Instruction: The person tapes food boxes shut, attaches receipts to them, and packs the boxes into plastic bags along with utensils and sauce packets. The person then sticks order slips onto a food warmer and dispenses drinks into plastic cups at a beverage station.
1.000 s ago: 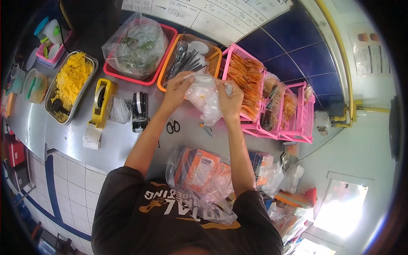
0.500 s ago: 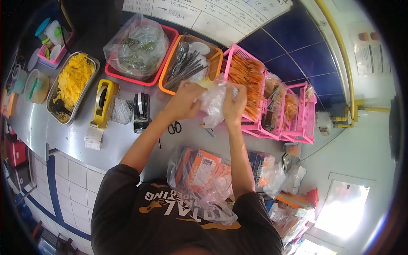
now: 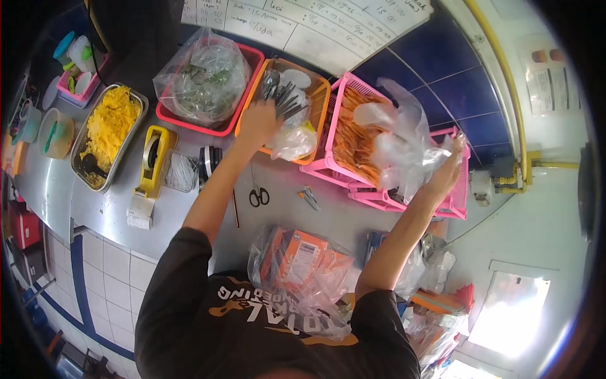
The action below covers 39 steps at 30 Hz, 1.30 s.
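Observation:
My left hand [image 3: 260,123] is over the near-left edge of the orange basket [image 3: 324,120], close to the black straws [image 3: 289,104]; its fingers are blurred and partly hidden. In the same basket, a crumpled plastic packet with some yellow on it [image 3: 295,142] lies against the near side. My right hand [image 3: 447,172] is closed on a clear plastic bag [image 3: 407,142]. That bag spreads loosely over the pink basket [image 3: 325,161], partly covering orange packaged food [image 3: 352,136] inside.
Leftward along the steel counter [image 3: 249,234] are a red tray [image 3: 259,57] with bagged greens, a tape dispenser [image 3: 151,161] and a metal pan [image 3: 142,95] of yellow food. Scissors [image 3: 257,194] and a small cutter [image 3: 309,198] lie in front. Bagged orange boxes [image 3: 303,259] are nearest my body.
My hands have moved apart: the left to the orange basket, the right rightward with a plastic bag now spread out. The crumpled packet now lies in the orange basket.

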Each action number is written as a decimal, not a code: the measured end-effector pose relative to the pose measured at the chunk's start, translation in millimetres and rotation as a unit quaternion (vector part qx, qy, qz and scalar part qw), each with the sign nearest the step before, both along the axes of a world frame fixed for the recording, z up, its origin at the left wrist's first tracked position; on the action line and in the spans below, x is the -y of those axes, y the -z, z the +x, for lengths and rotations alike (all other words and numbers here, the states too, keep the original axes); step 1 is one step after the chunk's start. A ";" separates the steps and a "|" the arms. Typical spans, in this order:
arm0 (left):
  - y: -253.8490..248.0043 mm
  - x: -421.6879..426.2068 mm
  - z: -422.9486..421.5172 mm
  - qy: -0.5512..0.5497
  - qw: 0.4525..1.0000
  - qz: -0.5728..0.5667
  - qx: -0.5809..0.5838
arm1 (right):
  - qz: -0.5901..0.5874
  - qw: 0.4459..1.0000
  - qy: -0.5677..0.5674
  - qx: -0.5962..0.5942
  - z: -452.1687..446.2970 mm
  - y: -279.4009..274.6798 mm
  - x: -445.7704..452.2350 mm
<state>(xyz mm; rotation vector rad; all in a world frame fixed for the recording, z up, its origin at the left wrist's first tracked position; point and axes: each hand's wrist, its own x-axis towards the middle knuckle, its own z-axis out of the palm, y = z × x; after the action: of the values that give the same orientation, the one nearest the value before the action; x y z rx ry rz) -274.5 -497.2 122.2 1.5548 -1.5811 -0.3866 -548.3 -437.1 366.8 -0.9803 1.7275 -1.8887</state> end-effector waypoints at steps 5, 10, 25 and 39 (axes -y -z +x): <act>42.5 42.6 -6.9 0.085 0.926 0.277 0.240 | -0.017 0.977 -0.136 -0.162 -15.4 30.5 22.4; -14.6 27.5 24.4 0.094 0.976 0.185 0.066 | 0.023 0.947 -0.215 -0.237 -2.7 27.9 14.3; -143.9 -15.5 26.4 0.312 0.874 0.010 -0.374 | 0.110 0.847 -0.471 -0.221 95.9 24.8 72.9; -173.4 -74.2 4.4 0.297 0.920 -0.018 -0.254 | -0.086 0.903 -0.403 -0.118 88.1 22.3 28.7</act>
<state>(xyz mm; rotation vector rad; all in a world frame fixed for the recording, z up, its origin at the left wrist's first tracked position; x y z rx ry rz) -270.1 -423.0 295.6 0.8091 -1.5852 -1.0009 -460.2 -465.9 344.4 -1.7178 0.9902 -1.4042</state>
